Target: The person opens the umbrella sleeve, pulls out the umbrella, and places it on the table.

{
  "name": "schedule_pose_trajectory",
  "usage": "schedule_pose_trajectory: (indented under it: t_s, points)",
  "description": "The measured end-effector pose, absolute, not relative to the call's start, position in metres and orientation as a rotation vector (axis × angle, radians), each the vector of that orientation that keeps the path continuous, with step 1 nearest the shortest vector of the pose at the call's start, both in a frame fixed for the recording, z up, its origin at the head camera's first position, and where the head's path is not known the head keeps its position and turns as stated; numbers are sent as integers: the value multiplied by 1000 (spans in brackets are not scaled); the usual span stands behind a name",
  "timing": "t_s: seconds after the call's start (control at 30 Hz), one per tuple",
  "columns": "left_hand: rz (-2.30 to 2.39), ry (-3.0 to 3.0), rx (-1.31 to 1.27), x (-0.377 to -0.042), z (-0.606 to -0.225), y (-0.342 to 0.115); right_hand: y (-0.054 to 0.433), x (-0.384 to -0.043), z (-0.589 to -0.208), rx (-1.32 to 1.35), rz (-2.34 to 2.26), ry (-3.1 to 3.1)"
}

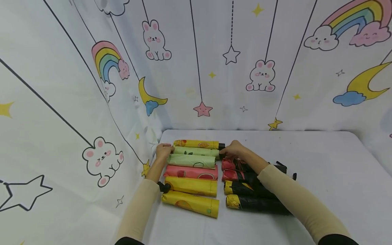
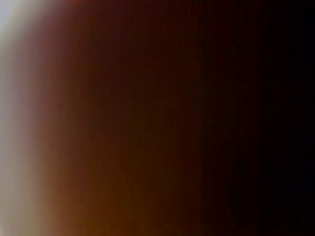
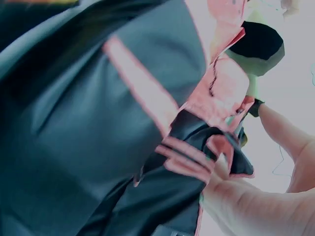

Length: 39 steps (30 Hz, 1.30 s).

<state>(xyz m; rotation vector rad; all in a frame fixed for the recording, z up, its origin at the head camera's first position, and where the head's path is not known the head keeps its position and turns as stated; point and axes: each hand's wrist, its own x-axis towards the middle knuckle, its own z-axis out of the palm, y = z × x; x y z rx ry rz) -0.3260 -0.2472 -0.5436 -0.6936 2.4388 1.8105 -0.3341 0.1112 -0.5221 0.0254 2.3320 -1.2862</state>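
Note:
A light green folded umbrella (image 1: 196, 151), second from the back in the left column, lies between both hands. My left hand (image 1: 163, 150) holds its left end with curled fingers. At its dark right end, my right hand (image 1: 235, 149) pinches it, reaching over the black-and-red folded umbrellas (image 1: 235, 164). The right wrist view shows the thumb and a finger (image 3: 283, 130) beside loose black fabric with pink trim (image 3: 133, 113). Close in front is another green umbrella (image 1: 191, 161); behind lies a yellow one (image 1: 196, 144). The left wrist view is dark and blurred.
Nearer me in the left column lie a red watermelon-print umbrella (image 1: 191, 172) and two yellow ones, one of them (image 1: 190, 203) nearest. Black-and-yellow umbrellas (image 1: 260, 205) lie under my right forearm. A printed curtain (image 1: 183, 78) hangs behind the white table (image 1: 330, 177).

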Motion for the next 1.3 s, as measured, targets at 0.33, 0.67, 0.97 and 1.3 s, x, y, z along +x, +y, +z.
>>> schedule_pose_trajectory:
  t_s: [0.33, 0.67, 0.97, 1.3]
  points:
    - [1886, 2384, -688, -325, -547, -254, 106, -337, -524, 114, -1441, 2235]
    - [1926, 2386, -671, -323, -548, -255, 106, -337, -510, 83, -1634, 2006]
    - [1924, 2377, -682, -322, -551, -258, 108, -336, -510, 42, -1719, 1912]
    - [1985, 2347, -682, -320, -553, -260, 108, -337, -516, 154, -1834, 1850]
